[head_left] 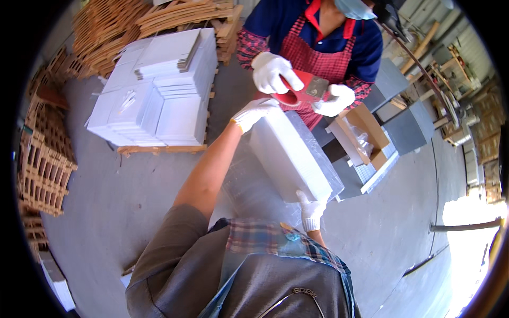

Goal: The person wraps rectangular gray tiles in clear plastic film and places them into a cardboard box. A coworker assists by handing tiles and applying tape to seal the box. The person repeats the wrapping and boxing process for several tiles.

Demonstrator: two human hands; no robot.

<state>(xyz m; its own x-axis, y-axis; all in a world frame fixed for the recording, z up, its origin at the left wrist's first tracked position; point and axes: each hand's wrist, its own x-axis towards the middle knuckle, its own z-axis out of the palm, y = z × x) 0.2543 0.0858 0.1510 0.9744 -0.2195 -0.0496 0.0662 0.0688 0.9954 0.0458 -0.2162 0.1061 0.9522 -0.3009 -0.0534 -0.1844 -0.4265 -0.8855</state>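
Note:
A long stack of white boards (286, 153) stands on edge in front of me on a grey work surface (241, 180). My left hand (255, 112), in a white glove, grips its far end. At the near right corner my right hand (313, 211), also gloved, holds the stack, with its thumb against the end; some of its fingers are hidden. Across from me a co-worker (318, 63) in a red checked apron holds a red tape dispenser (303, 89) in two gloved hands, just above the stack's far end.
A pallet piled with white boards (154, 100) stands at the left. Wooden pallets (47, 143) are stacked along the far left. An open cardboard box (366, 132) with clear plastic inside sits to the right, near grey blocks (408, 127).

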